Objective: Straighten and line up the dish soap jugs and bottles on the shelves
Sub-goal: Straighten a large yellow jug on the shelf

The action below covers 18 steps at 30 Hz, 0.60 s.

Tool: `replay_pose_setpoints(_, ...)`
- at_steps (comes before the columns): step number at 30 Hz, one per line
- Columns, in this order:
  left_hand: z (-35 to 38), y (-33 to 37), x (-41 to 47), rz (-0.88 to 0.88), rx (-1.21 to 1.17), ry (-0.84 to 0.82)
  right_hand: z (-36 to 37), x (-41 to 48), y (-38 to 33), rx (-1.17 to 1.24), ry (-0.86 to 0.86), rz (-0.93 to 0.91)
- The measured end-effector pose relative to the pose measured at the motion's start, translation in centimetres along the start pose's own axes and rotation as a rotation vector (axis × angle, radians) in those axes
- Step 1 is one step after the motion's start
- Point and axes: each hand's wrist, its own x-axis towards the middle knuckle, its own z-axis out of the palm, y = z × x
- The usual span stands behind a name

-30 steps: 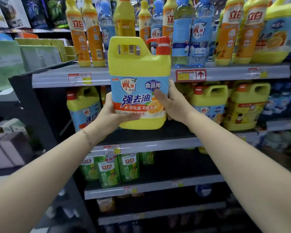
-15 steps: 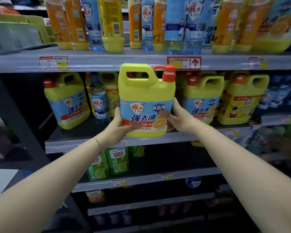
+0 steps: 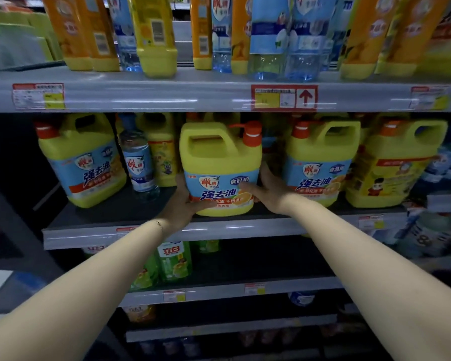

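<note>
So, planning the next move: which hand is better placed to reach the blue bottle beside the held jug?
Likely left. The left hand holds the jug on the side next to the blue bottle; the right hand is across the jug.

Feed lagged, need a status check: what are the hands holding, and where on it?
Left hand and right hand hold the yellow pump jug by its lower sides, at the label.

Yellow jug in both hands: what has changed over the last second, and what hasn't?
The yellow jug was lowered from in front of the upper shelf into the gap on the middle shelf, where its base seems to rest. The left hand and right hand keep gripping its sides.
</note>
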Motion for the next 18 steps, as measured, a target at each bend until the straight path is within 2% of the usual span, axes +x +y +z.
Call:
replay_pose_setpoints(5, 1.2, -0.5, 1.9, -0.017, 0.016, -0.006, -0.8, 0.8, 2.0, -0.026, 0.029, -0.005)
replay_pose_setpoints(11, 1.5, -0.3, 4.8, 0.001, 0.080, -0.067, -1.6, 1.4, 1.7, -0.108, 0.191, 0.028)
replay_pose_setpoints(15, 1.1, -0.4, 5.8, -0.019, 0.104, -0.111, -2.1, 1.1, 1.1, -0.262, 0.275, 0.078)
replay_pose_setpoints(18, 1.1, -0.2, 5.8, -0.037, 0.116, -0.130, -2.9, -0.7, 1.3, -0.500, 0.300, 0.203)
